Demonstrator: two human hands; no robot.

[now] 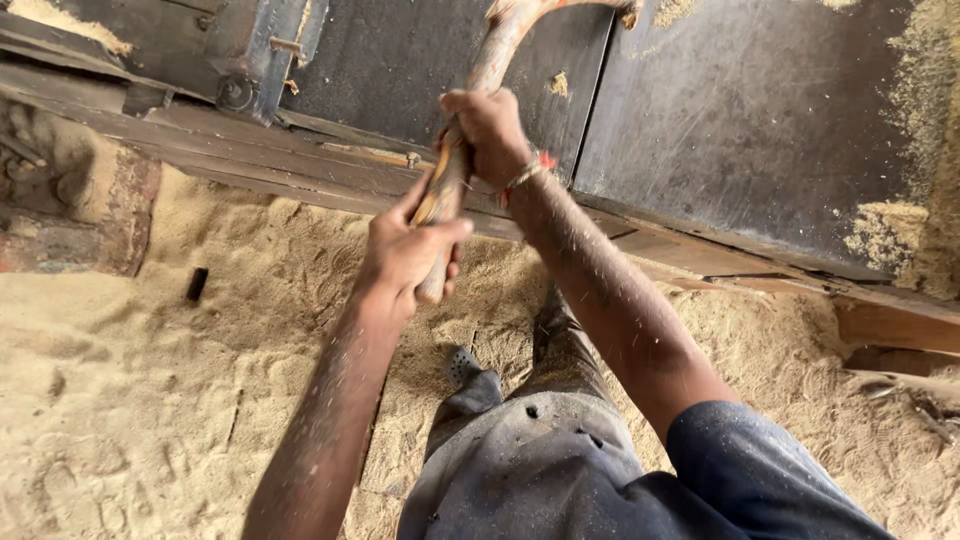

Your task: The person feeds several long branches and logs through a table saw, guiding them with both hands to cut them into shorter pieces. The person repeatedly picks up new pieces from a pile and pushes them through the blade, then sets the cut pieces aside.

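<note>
While the trousers (540,450) and a dark shoe (462,365) fill the near foreground, both forearms reach up and away from the body toward a curved wooden stick (470,120). The left hand (405,250) is the nearer one: its arm rises from the bottom edge, dusted with pale specks, and the fingers wrap tight around the stick's lower end, thumb laid along the wood. Just beyond it on the stick, the right hand (490,130) is closed firmly around the shaft, knuckles toward the camera, with the wrist bent and a red thread band (530,172) around it. That arm runs back down to a blue sleeve (760,470) at the lower right. Above the right hand the stick bends rightward and leaves the top edge. Under the stick and around the shoe lies loose sawdust (150,380), marked with footprints; a small dark block (197,284) sits in it well left of the stick. Behind the stick runs a wooden beam (300,160), and past that stand dark panels (750,110) with sawdust clinging to them.
</note>
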